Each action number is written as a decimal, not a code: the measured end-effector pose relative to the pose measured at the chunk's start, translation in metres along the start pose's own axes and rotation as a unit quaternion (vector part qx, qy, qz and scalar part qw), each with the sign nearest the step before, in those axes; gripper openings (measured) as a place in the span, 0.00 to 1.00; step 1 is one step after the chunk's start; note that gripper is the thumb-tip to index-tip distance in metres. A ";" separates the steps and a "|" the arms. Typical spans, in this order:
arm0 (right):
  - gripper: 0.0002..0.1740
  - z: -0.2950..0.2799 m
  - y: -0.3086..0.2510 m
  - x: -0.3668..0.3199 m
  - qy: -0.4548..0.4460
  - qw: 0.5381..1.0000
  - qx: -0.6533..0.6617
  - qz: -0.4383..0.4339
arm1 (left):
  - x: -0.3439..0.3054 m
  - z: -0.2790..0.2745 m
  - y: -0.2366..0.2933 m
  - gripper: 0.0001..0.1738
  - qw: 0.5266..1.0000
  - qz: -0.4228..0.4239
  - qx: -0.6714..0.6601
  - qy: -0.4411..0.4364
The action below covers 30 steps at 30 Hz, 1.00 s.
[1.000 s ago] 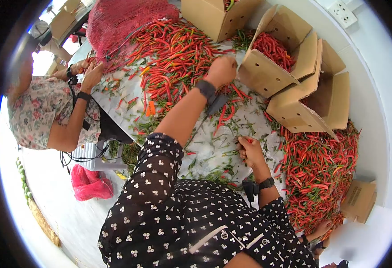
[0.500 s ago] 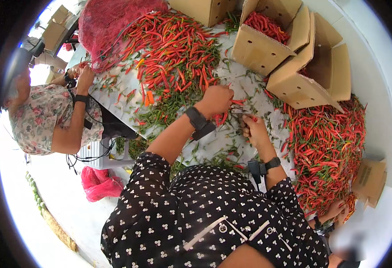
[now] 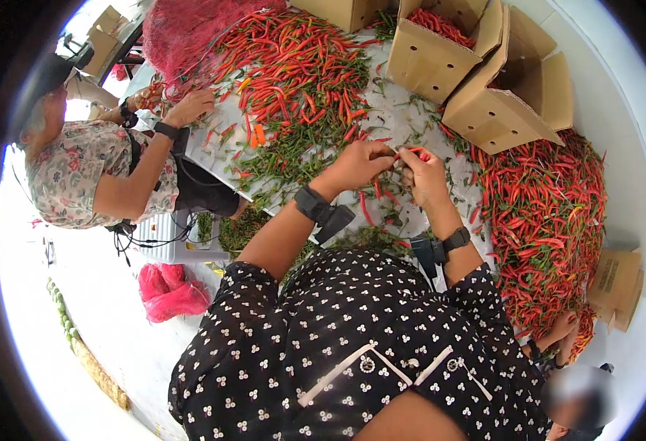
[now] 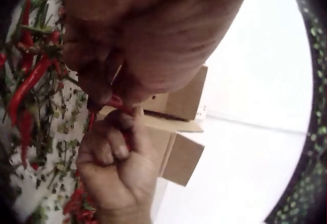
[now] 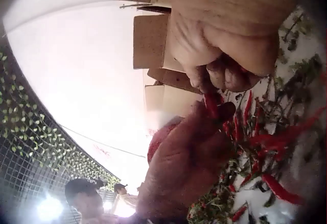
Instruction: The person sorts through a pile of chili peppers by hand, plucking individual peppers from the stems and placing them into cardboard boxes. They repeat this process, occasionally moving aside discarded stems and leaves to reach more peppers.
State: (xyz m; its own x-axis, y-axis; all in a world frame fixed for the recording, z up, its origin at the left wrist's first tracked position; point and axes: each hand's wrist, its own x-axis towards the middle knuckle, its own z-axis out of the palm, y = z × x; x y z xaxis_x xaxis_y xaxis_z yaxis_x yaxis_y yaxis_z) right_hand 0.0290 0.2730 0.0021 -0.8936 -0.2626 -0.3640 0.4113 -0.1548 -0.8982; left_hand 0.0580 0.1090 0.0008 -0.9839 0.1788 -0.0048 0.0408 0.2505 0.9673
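My left hand (image 3: 356,165) and right hand (image 3: 427,180) meet over the white tabletop, fingertips together. Between them is a red chili pepper (image 4: 115,102), pinched by the left thumb and fingers at one end and by the right fingers at the other. More red shows inside the curled right fingers (image 4: 110,145). Seen from the right wrist, the chili's red body lies between both sets of fingertips. Loose red chilies (image 3: 365,209) and green stems lie on the table just below the hands.
Beyond my left hand spreads a heap of red chilies (image 3: 293,66), with a red mesh sack (image 3: 190,33) behind it. Cardboard boxes (image 3: 429,62) stand at the back right, above another large chili heap (image 3: 547,220). A person in a floral shirt (image 3: 80,173) works at the left.
My left hand has come back from near the boxes to meet the right hand, and both now hold a chili between them. The person at left has reached an arm further over the table.
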 end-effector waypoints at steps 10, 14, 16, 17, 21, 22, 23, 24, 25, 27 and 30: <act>0.06 -0.013 -0.003 -0.010 -0.007 0.993 0.113 -0.020 | -0.014 0.005 0.017 0.10 0.994 -0.062 -0.071 -0.051; 0.07 -0.021 0.000 -0.011 -0.041 0.995 0.084 -0.018 | -0.011 0.010 0.008 0.09 0.993 -0.068 -0.090 -0.044; 0.08 -0.020 0.000 -0.012 -0.054 0.997 0.046 -0.014 | -0.009 0.011 0.007 0.09 0.997 -0.046 -0.044 -0.043; 0.08 -0.019 -0.001 -0.012 -0.031 0.999 0.004 -0.033 | -0.009 0.012 0.008 0.09 0.997 -0.047 -0.043 -0.044; 0.09 -0.015 -0.006 -0.015 0.019 0.977 -0.174 -0.125 | -0.005 0.014 -0.002 0.09 0.999 -0.032 -0.008 -0.008; 0.09 -0.012 -0.008 -0.018 0.021 0.977 -0.173 -0.124 | -0.004 0.014 -0.001 0.10 0.999 -0.011 0.044 0.001; 0.08 -0.007 -0.010 -0.020 0.046 0.953 -0.227 -0.193 | -0.003 0.014 0.001 0.10 0.999 -0.011 0.044 0.000; 0.08 -0.004 -0.010 -0.022 0.071 0.921 -0.280 -0.261 | -0.001 0.014 0.003 0.11 0.997 -0.013 0.078 0.020; 0.08 -0.001 -0.008 -0.022 0.072 0.922 -0.279 -0.260 | -0.001 0.015 0.006 0.11 0.993 -0.015 0.112 0.039; 0.07 0.001 -0.005 -0.020 0.072 0.819 -0.358 -0.444 | 0.004 0.017 0.000 0.11 0.993 -0.016 0.101 0.055; 0.06 -0.002 -0.010 -0.023 0.099 0.909 -0.290 -0.284 | 0.006 0.017 0.002 0.11 0.994 -0.013 0.074 0.078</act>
State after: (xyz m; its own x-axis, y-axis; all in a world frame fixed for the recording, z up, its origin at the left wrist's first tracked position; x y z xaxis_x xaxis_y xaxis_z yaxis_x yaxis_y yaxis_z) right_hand 0.0454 0.2826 0.0192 -0.9707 -0.1119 0.2128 -0.2383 0.3305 -0.9132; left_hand 0.0549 0.1268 -0.0013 -0.9995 0.0232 0.0210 0.0284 0.3916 0.9197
